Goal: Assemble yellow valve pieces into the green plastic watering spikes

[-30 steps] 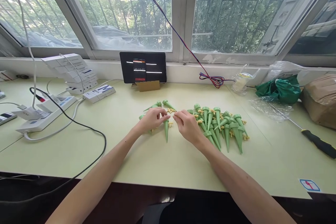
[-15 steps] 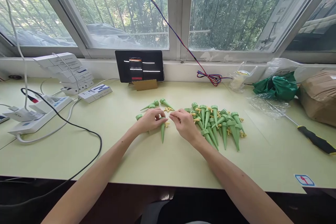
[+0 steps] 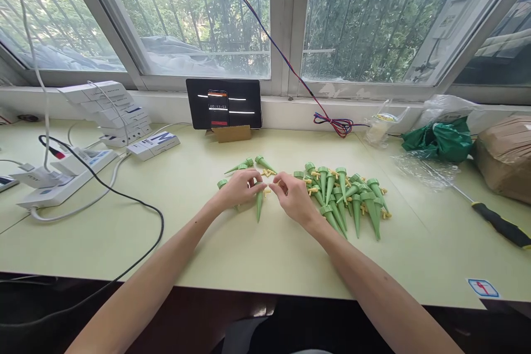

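Note:
My left hand (image 3: 240,188) is closed in a pinch over the table, its fingertips above the top of a green plant watering spike (image 3: 259,207). I cannot tell whether it grips that spike or something smaller. Facing it, my right hand (image 3: 293,193) pinches thumb and forefinger together; what is between them is too small to make out. The fingertips of both hands almost meet. Small yellow valve pieces (image 3: 269,172) lie just beyond them. Behind my left hand rest a few more green spikes (image 3: 265,164), one partly hidden by it.
Right of my right hand lies a heap of green spikes (image 3: 350,196) with yellow valves. A screwdriver (image 3: 500,224), green bag (image 3: 440,140) and wrapped parcel (image 3: 506,155) are far right. Left are a power strip (image 3: 62,185), black cable (image 3: 160,221) and white boxes (image 3: 112,113); a tablet (image 3: 244,105) stands behind.
The view shifts slightly. Both hands stay nearly in place with fingertips close together, the right fingertips having come a little nearer the left. The spikes and valves lie as before.

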A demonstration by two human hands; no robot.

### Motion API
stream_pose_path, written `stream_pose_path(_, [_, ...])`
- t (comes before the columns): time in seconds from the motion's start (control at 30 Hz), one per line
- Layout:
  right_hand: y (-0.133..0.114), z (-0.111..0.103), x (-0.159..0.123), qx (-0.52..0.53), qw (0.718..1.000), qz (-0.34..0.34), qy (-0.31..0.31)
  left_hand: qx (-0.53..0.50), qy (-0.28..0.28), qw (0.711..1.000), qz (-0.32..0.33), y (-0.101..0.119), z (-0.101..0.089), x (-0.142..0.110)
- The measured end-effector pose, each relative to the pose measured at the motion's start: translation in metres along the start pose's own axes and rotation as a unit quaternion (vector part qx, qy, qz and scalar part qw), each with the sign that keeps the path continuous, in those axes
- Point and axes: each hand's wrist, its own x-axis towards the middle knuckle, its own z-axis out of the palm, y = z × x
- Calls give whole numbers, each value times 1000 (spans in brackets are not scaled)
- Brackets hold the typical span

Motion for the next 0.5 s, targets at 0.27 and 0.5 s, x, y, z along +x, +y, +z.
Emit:
stream_pose_path(0.27, [-1, -2, 0, -3, 1000, -9, 10, -52, -12, 998, -39, 2, -2, 1])
stream_pose_path(0.5, [1, -1, 2, 13, 1000, -7, 22, -147, -34, 985, -79, 7, -7, -1])
